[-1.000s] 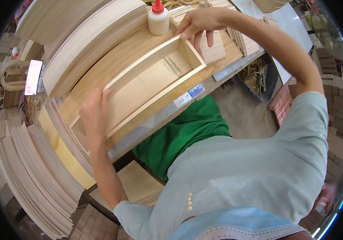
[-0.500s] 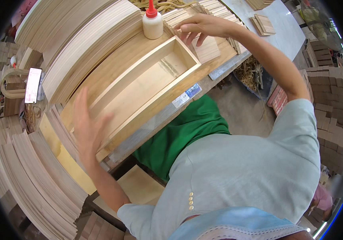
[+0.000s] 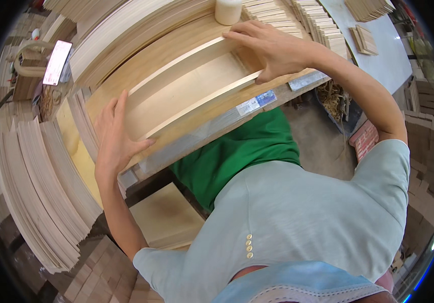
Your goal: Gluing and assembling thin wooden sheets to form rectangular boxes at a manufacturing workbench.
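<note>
Clear of the wooden box half a second ago, the right hand now grips its right end between thumb and fingers; the left hand spreads wide at the left end, firmness impossible to tell. The box lies on a board; below, a dark tub holds wood shavings.

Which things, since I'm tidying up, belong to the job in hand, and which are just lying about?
In hand, seemingly:
wooden box, left hand and right hand at its ends

Just lying about, perhaps:
phone
small wooden pieces on the grey table
</note>
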`<action>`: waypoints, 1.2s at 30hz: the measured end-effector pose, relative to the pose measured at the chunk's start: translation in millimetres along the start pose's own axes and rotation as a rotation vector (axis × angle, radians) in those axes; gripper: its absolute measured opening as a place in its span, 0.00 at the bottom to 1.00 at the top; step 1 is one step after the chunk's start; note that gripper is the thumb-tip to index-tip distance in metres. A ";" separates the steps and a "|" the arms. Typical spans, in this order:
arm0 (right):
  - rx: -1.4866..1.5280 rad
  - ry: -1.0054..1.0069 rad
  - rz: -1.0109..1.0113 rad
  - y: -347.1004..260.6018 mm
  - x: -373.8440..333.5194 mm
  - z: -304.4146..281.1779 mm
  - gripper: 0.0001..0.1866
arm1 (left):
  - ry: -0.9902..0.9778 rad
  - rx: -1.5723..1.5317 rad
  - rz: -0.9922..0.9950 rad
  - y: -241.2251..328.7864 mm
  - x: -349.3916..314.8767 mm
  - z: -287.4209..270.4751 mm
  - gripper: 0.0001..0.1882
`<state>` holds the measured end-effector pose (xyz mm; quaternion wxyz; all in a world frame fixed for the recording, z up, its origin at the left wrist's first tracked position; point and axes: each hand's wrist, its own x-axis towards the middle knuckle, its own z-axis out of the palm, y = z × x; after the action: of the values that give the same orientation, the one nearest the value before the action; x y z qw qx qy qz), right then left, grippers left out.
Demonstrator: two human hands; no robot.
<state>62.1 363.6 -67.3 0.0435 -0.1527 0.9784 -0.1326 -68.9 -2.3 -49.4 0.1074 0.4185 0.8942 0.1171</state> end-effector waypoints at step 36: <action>0.939 0.088 0.569 51.2 -11.7 -12.3 0.18 | 0.462 -0.149 -0.335 1.1 -22.3 15.3 0.29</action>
<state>56.9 417.2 -68.9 0.1002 0.1595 0.8176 -0.5441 -49.8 -17.0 -61.6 -0.0510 0.2182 0.9406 0.2552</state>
